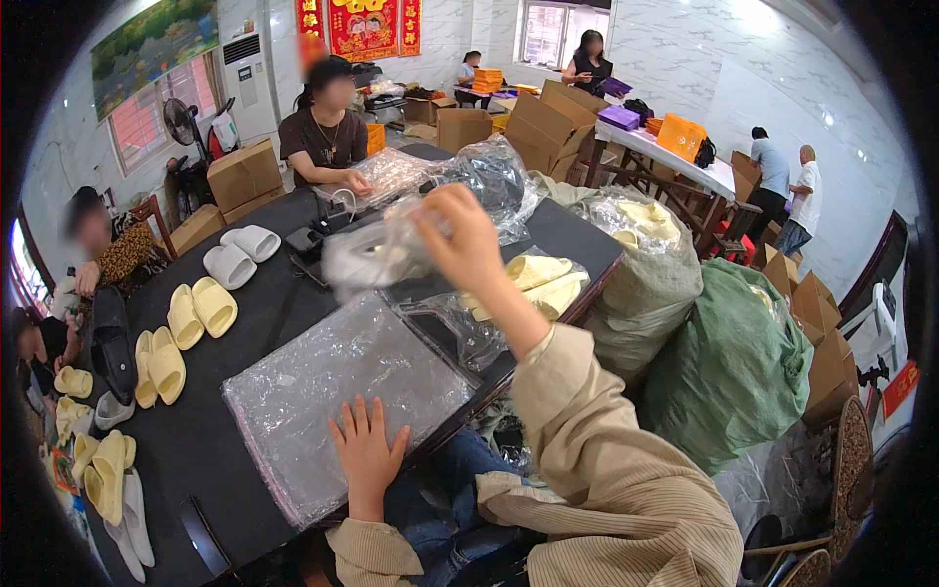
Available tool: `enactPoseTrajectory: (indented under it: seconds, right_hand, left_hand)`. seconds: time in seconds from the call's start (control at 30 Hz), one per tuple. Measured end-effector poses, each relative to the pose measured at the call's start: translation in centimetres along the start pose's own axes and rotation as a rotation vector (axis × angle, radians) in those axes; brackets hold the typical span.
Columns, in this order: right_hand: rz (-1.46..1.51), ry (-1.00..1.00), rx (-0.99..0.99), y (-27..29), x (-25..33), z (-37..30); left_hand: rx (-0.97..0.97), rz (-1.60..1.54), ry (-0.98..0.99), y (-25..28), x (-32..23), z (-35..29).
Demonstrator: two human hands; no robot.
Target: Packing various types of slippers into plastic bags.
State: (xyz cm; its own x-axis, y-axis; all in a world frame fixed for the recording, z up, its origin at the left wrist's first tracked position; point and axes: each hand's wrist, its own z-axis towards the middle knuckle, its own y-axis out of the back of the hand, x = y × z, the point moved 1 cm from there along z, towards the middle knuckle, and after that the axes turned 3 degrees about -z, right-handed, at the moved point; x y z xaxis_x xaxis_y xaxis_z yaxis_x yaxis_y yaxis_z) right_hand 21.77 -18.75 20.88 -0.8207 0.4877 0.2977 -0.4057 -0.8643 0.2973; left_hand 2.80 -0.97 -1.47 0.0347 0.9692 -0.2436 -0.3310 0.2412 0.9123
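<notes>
Bag [377, 256], raised over table [201, 445] (contents blurred) | right hand [458, 237]: fingers clamped on bag | left hand [370, 452]: fingers spread on film stack [318, 367] | done: yellow pair [550, 284], seemingly bagged | outstanding, by judgement: loose slippers [202, 309], table's left

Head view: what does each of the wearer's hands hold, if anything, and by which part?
Right hand: a blurred clear plastic bag, by its upper right end. Left hand: nothing held; it lies flat on stacked plastic sleeves.
</notes>
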Motion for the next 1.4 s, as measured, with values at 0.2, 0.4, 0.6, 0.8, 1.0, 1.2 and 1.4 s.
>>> enactPoseTrajectory:
  seconds: [0.2,0.4,0.6,0.8,1.0,1.2,1.4]
  right_hand:
    - [0.206,0.459,1.023,-2.1,13.7,-10.1]
    - [0.321,0.34,0.83,-8.0,9.2,-13.1]
    - [-0.007,-0.139,0.96,-9.9,-1.5,-14.4]
    - [0.016,-0.025,0.896,-6.3,-1.8,-16.6]
    - [-0.131,-0.014,0.851,0.5,0.8,-19.5]
    - [-0.337,-0.022,0.836,4.3,5.1,-20.2]
    - [-0.211,-0.04,0.982,2.6,3.9,-17.3]
  left_hand:
    - [-0.08,-0.176,-0.034,-0.3,0.9,-0.1]
    - [0.048,-0.335,0.095,-1.8,1.6,-1.2]
    - [0.195,-0.326,0.151,-0.9,0.1,-0.1]
    - [0.223,-0.243,0.195,-0.4,-0.3,-0.6]
    - [0.02,-0.043,-0.01,-2.8,1.1,-1.2]
    - [-0.019,0.04,-0.101,-2.7,1.3,-1.0]
    - [0.116,-0.2,0.091,-1.1,0.6,-0.3]
